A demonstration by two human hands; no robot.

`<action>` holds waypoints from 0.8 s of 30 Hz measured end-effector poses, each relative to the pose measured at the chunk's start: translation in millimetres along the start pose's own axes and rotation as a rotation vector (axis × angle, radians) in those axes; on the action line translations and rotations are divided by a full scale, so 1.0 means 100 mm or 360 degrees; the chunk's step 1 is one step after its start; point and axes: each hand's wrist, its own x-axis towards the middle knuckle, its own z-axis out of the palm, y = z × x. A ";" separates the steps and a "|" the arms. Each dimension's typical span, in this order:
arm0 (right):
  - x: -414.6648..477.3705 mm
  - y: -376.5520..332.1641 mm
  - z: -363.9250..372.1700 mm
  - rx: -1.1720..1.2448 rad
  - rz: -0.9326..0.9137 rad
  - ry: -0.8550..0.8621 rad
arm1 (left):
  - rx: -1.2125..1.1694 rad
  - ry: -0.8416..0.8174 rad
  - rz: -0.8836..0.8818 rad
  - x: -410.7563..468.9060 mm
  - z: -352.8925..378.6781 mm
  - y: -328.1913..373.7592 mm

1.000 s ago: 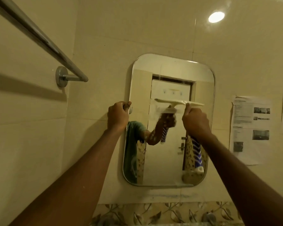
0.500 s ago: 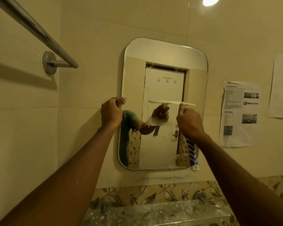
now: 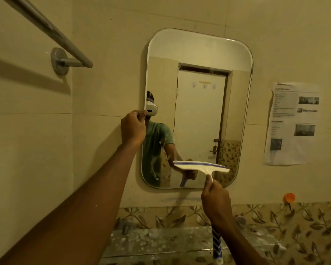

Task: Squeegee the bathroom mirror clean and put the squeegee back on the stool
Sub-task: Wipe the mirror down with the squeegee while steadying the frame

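A rounded rectangular mirror [image 3: 199, 54] hangs on the tiled wall. My left hand [image 3: 133, 129] grips its left edge at mid height. My right hand [image 3: 216, 203] is closed around the handle of a white squeegee [image 3: 201, 166], whose blade lies nearly level against the lower part of the glass. The blue-and-white striped end of the handle [image 3: 217, 243] sticks out below my wrist. The stool is out of sight.
A chrome towel rail [image 3: 46, 29] juts from the left wall at upper left. Printed paper sheets [image 3: 292, 123] are stuck to the wall right of the mirror. An orange hook [image 3: 289, 197] sits above the leaf-patterned tile band, and a speckled glass shelf [image 3: 161, 243] runs below the mirror.
The squeegee has been drawn down the glass from mid height to near the bottom edge. My left hand has stayed on the mirror's left edge.
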 end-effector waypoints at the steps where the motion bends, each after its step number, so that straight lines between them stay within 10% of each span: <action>1: 0.02 0.01 -0.01 -0.0009 0.0009 -0.0014 | 0.0003 0.0006 -0.0007 -0.01 0.00 0.00; 24: 0.06 0.00 0.06 0.0130 -0.0096 0.0006 | -0.0023 0.0046 0.0020 -0.06 0.03 -0.05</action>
